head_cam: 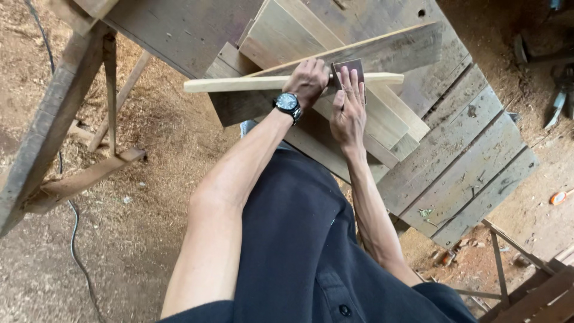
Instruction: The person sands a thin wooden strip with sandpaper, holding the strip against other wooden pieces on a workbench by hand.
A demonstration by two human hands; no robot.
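Note:
A pale, narrow wooden strip [239,84] lies across a stack of grey boards [287,36] on a rough plank workbench [466,161]. My left hand [308,80], with a dark wristwatch [287,103] on its wrist, grips the strip near its middle. My right hand [348,107] lies flat with fingers together, pressing a small brown sheet of sandpaper [348,70] against the strip just right of the left hand. The strip's right end [385,78] sticks out past the sandpaper.
Sawdust covers the ground [149,179] to the left. A wooden sawhorse frame [60,119] stands at the left, with a black cable [73,239] trailing beside it. An orange-handled tool [559,197] lies on the ground at the right. More timber [538,299] sits at bottom right.

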